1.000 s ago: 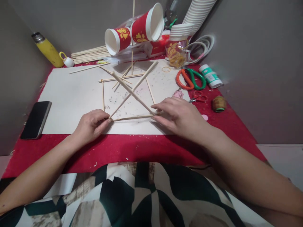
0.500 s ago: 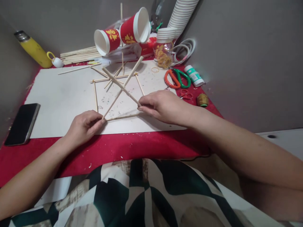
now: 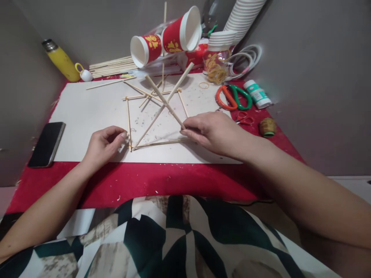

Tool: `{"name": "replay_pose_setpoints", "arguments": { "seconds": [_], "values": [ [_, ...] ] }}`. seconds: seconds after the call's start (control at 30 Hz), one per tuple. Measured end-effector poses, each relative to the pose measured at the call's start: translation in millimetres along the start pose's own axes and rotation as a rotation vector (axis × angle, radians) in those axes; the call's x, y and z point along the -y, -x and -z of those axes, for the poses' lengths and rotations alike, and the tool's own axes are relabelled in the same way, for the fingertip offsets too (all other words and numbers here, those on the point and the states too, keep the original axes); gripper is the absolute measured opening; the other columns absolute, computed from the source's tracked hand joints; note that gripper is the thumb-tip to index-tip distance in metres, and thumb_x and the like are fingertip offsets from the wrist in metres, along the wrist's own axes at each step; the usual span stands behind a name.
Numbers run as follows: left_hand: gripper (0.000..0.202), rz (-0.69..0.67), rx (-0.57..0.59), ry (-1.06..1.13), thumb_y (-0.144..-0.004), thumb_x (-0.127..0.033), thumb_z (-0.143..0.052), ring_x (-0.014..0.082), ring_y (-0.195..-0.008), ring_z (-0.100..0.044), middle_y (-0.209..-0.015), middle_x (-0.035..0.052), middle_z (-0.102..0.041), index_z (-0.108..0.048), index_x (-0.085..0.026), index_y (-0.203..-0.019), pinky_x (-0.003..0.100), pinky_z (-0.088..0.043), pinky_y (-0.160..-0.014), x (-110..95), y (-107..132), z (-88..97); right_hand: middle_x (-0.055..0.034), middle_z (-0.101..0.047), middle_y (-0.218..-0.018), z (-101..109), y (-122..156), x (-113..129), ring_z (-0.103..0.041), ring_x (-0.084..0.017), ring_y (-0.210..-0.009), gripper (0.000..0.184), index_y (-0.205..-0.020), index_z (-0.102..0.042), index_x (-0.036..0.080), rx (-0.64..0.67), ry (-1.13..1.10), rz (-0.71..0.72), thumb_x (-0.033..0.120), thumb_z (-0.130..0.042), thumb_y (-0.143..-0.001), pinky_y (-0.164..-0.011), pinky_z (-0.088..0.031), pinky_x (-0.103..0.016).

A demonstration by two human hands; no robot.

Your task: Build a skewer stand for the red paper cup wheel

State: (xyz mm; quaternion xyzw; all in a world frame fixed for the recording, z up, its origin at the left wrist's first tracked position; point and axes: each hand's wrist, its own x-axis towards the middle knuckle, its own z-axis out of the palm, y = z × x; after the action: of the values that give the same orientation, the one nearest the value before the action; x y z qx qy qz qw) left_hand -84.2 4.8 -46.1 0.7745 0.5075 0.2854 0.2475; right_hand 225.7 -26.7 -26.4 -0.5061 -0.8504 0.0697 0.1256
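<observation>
My right hand point(image 3: 213, 133) pinches the lower end of a wooden stick point(image 3: 158, 90) that slants up to the left. This stick crosses over another slanting wooden stick point(image 3: 150, 125), making an X above a four-sided stick frame point(image 3: 129, 119). Just left of the frame's near left corner, my left hand point(image 3: 106, 144) is closed, thumb and fingertips together; whether anything small is between them, I cannot make out. The second slanting stick's lower end rests by that corner, apart from my left fingers. My right hand hides the frame's near right corner.
The frame lies on a white board point(image 3: 84, 116). Behind are loose sticks point(image 3: 110, 65), red paper cups point(image 3: 174, 36) and rubber bands point(image 3: 216, 71). Scissors point(image 3: 226, 98), a white-and-teal bottle point(image 3: 257, 94) and a thread spool point(image 3: 267, 127) sit right; a phone point(image 3: 46, 144) lies left.
My left hand has let go of the slanting stick's lower end and moved left of the corner. My right hand keeps its pinch. The view has shifted, so everything sits farther right.
</observation>
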Motion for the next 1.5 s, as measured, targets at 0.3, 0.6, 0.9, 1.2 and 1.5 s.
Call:
{"name": "replay_pose_setpoints", "arguments": {
  "seconds": [0.3,0.6,0.9,1.2,1.5],
  "values": [
    [0.024,0.039,0.078,-0.093,-0.079,-0.032,-0.067,0.0115,-0.060,-0.057,-0.071,0.0013,-0.069,-0.069,-0.016,-0.098,0.024,-0.044,-0.056,6,-2,-13.6,-0.0071,-0.068,-0.075,-4,3,2,-0.060,-0.020,-0.070,0.024,-0.080,-0.062,0.020,-0.033,-0.012,0.021,0.031,-0.046,-0.093,-0.063,-0.037,-0.029],
    [0.022,0.001,0.089,-0.073,-0.081,-0.026,-0.064,0.0105,-0.059,-0.057,-0.075,0.0022,-0.070,-0.069,-0.017,-0.100,0.024,-0.045,-0.056,5,0,-13.3,-0.0067,-0.068,-0.075,-7,2,1,-0.061,-0.020,-0.070,0.024,-0.081,-0.062,0.021,-0.068,-0.061,0.014,0.031,-0.044,-0.094,-0.064,-0.039,-0.030],
    [0.022,-0.025,0.113,-0.100,-0.082,-0.025,-0.062,0.0117,-0.061,-0.059,-0.077,0.0033,-0.071,-0.069,-0.017,-0.101,0.025,-0.047,-0.058,7,2,-12.2,-0.0057,-0.066,-0.073,-10,1,1,-0.060,-0.019,-0.069,0.023,-0.082,-0.060,0.020,-0.067,-0.084,0.015,0.030,-0.044,-0.095,-0.063,-0.040,-0.029],
    [0.026,0.017,0.101,-0.064,-0.086,-0.033,-0.059,0.0132,-0.062,-0.060,-0.077,0.0041,-0.071,-0.069,-0.015,-0.101,0.026,-0.048,-0.060,0,1,-4.6,-0.0057,-0.066,-0.075,-15,2,-1,-0.060,-0.018,-0.071,0.024,-0.082,-0.061,0.019,-0.110,-0.083,0.004,0.031,-0.045,-0.096,-0.065,-0.040,-0.028],
    [0.025,-0.167,0.236,-0.070,-0.086,-0.036,-0.062,0.0149,-0.074,-0.065,-0.086,0.0053,-0.073,-0.072,-0.016,-0.096,0.025,-0.050,-0.068,-12,3,-4.7,-0.0035,-0.066,-0.070,-2,2,-3,-0.059,-0.018,-0.066,0.018,-0.081,-0.062,0.022,-0.051,-0.195,-0.049,0.031,-0.051,-0.092,-0.062,-0.038,-0.029]
  ]
}}
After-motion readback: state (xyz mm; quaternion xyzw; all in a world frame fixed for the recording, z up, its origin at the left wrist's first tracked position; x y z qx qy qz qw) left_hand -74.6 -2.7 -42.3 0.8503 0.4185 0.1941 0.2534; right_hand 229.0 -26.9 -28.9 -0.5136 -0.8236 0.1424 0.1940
